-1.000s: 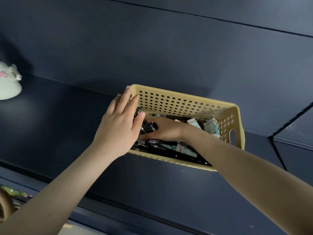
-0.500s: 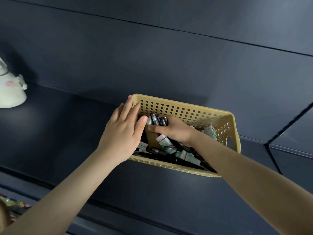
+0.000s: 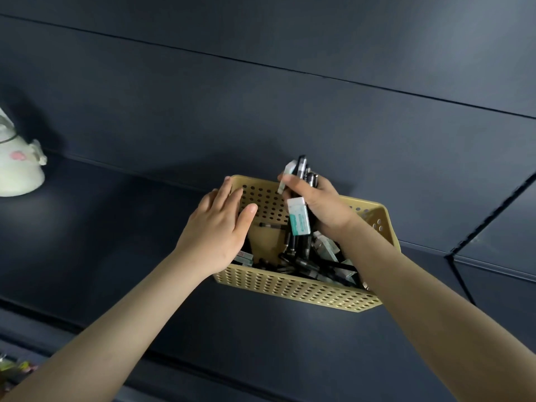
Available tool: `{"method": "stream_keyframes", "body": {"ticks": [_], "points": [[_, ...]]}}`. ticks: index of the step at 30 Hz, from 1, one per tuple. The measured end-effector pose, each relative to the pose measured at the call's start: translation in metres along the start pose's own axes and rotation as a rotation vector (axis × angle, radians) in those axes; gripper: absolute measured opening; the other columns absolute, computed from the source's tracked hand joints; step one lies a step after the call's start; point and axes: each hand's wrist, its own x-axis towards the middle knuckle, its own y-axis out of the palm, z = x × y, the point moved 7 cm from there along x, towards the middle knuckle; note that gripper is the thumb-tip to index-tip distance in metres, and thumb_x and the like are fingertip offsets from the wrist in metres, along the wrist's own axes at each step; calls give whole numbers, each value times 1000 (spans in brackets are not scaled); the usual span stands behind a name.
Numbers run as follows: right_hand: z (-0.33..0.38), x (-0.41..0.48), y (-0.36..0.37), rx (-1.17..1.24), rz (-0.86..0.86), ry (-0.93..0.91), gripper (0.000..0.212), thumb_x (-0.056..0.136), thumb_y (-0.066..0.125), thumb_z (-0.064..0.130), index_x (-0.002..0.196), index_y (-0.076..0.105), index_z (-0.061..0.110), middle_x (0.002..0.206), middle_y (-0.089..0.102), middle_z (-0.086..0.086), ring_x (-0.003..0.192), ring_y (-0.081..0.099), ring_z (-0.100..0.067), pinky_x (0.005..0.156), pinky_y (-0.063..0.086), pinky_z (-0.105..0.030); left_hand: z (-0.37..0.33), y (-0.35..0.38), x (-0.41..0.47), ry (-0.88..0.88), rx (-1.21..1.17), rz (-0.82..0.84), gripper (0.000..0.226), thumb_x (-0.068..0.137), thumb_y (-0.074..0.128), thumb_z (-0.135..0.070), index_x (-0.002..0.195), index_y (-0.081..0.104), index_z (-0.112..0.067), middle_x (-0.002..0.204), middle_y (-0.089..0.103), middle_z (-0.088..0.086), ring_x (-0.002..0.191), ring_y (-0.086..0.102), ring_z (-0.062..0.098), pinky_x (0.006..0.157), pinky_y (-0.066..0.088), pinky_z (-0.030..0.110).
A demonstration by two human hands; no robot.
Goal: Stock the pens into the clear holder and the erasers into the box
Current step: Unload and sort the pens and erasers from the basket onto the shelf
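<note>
A yellow perforated basket (image 3: 293, 288) sits on a dark shelf and holds several black pens (image 3: 307, 264) and white-and-green erasers (image 3: 327, 246). My right hand (image 3: 322, 207) is raised above the basket and grips a bundle of black pens (image 3: 303, 169) standing upright. A white-and-green eraser (image 3: 299, 216) hangs against the bundle below my thumb, and another eraser (image 3: 285, 177) is caught near the top. My left hand (image 3: 217, 227) rests on the basket's left end with straight fingers over its rim. No clear holder or eraser box is in view.
A white ceramic pot (image 3: 17, 172) with a pink mark stands at the far left of the dark shelf (image 3: 116, 216). A dark wall panel (image 3: 261, 111) rises right behind the basket. Another shelf section (image 3: 499, 245) lies to the right.
My right hand has lifted out of the basket with a bundle of pens and two erasers. My left hand has stayed on the basket's left end.
</note>
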Motion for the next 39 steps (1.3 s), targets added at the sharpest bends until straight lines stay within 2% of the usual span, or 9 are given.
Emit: {"method": "stream_keyframes", "body": {"ticks": [6, 14, 22, 26, 29, 31, 33, 36, 39], "points": [[9, 0, -26, 204, -226, 44, 23, 90, 67, 34, 104, 63, 16, 84, 65, 3, 77, 62, -13, 74, 50, -29, 2, 4, 10, -17, -3, 75, 76, 91, 2, -62, 155, 19, -24, 164, -6, -7, 150, 3, 22, 120, 13, 41], [-1, -5, -50, 514, -477, 224, 52, 86, 71, 43, 124, 55, 12, 108, 65, -11, 94, 66, -30, 69, 55, -43, 1, 7, 18, -56, -12, 169, 70, 96, 6, -61, 154, 21, -25, 164, -7, -7, 150, 4, 27, 118, 17, 45], [-19, -17, -55, 738, -583, 299, 46, 89, 66, 42, 122, 59, 11, 108, 70, -15, 90, 70, -32, 72, 57, -42, -1, 5, 24, -52, -36, 205, 61, 100, 19, -57, 150, 31, -24, 164, 1, -5, 149, 9, 29, 115, 25, 47], [-20, -26, -60, 826, -634, 266, 46, 91, 63, 44, 123, 58, 11, 108, 69, -16, 93, 69, -32, 83, 56, -45, -7, -17, 25, 88, -73, -103, 47, 100, 36, -44, 136, 53, -19, 150, 42, -3, 136, 39, 25, 108, 39, 46], [-11, -37, -64, 907, -659, 193, 39, 94, 60, 42, 118, 57, 11, 99, 67, -13, 85, 67, -29, 74, 56, -42, -32, -35, 16, 262, -268, -262, 40, 98, 43, -40, 132, 58, -23, 141, 52, -10, 128, 48, 12, 109, 40, 37], [-8, -48, -69, 938, -676, 156, 37, 95, 57, 43, 114, 57, 11, 97, 66, -12, 84, 67, -28, 73, 55, -41, -60, -39, 9, 327, -467, -189, 39, 99, 43, -44, 133, 56, -30, 137, 50, -22, 119, 51, -4, 106, 39, 19], [-5, -63, -75, 965, -663, 122, 45, 95, 55, 46, 123, 57, 11, 109, 68, -13, 96, 68, -29, 85, 55, -43, -93, -32, 2, 379, -585, -83, 37, 99, 46, -43, 134, 53, -33, 134, 48, -28, 117, 45, -17, 99, 33, 3], [-7, -95, -91, 966, -685, 112, 51, 94, 52, 50, 126, 58, 11, 111, 69, -13, 96, 68, -29, 83, 56, -40, -145, -16, -10, 488, -659, 8, 43, 97, 52, -42, 138, 51, -30, 139, 47, -24, 125, 38, -16, 99, 29, 1], [-13, -135, -119, 946, -796, 91, 47, 95, 51, 50, 121, 58, 11, 106, 68, -15, 98, 67, -32, 86, 54, -43, -189, 5, -23, 517, -725, 52, 43, 92, 62, -42, 133, 56, -30, 132, 53, -21, 120, 46, -9, 99, 40, 13]]}}
